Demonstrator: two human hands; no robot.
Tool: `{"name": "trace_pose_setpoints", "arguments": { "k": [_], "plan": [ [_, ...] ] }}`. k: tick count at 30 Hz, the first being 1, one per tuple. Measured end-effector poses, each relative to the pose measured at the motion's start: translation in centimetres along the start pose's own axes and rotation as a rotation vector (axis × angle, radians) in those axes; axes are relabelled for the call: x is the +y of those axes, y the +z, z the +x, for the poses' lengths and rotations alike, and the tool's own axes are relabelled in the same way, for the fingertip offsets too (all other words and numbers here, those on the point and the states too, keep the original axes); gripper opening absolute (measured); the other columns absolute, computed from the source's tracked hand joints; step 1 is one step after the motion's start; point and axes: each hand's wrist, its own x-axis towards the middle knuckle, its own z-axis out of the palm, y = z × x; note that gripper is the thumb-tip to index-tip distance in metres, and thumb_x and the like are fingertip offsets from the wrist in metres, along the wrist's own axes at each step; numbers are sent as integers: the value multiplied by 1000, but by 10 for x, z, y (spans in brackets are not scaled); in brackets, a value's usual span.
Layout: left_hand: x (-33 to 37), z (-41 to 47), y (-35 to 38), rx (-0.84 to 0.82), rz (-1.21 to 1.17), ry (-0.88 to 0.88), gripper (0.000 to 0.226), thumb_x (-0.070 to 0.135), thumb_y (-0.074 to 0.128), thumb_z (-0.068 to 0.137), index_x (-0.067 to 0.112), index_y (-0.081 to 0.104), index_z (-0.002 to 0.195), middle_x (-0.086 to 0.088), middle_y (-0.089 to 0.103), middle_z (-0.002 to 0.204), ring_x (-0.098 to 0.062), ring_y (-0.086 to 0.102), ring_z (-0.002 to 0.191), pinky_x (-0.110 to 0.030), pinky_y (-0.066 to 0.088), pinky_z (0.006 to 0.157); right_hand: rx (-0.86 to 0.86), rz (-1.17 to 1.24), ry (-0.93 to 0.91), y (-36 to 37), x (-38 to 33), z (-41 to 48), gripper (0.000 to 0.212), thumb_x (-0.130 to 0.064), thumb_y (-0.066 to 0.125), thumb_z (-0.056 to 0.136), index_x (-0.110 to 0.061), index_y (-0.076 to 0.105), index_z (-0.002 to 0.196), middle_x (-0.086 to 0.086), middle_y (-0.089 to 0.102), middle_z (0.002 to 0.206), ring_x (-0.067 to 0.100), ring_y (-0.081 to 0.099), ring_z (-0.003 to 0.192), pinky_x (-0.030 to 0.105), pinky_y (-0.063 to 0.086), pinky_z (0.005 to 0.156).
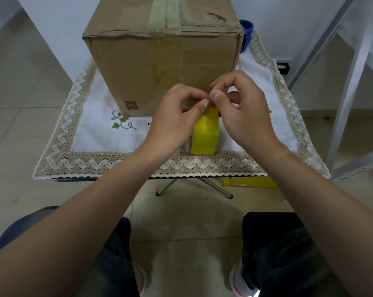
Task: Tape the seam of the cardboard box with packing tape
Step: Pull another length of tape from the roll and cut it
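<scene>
A tall brown cardboard box [162, 61] stands on a small table, with pale tape along its top seam [165, 16] running down over the front edge. In front of the box, a yellow roll of packing tape [205, 133] stands on edge above the tablecloth. My left hand [172, 123] and my right hand [243, 112] meet at the top of the roll, thumbs and forefingers pinched together on it. Whether a free end of tape is lifted is hidden by the fingers.
A white cloth with a lace border [181, 163] covers the folding table. A blue object [246, 31] peeks out behind the box at the right. A white metal frame [352, 86] stands at the right, a yellow item [250, 182] lies on the tiled floor under the table.
</scene>
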Motion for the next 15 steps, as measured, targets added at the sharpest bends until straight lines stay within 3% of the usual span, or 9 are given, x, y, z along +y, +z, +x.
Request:
{"name": "trace_pose_setpoints", "arguments": {
  "k": [7,12,15],
  "plan": [
    [-1,0,0,21,-107,-52,11,14,75,93,25,77,90,5,72,89,7,63,74,-10,47,69,18,-64,-61,-4,-1,3,4,-13,67,93,-12,66,90,2,66,99,12,66,89,29,57,75],
    [-1,1,0,21,-101,-81,8,18,74,94,25,76,91,9,72,90,6,63,77,-13,49,73,24,-135,-96,-9,2,5,2,-16,72,92,-15,73,90,2,65,102,12,66,91,33,59,77],
    [-1,1,-1,34,-132,-114,9,18,73,95,26,76,91,9,74,93,5,65,82,-17,52,78,22,-206,-78,-10,5,7,23,-21,72,93,-18,73,116,-2,65,110,10,67,86,29,58,77]
  ]
}}
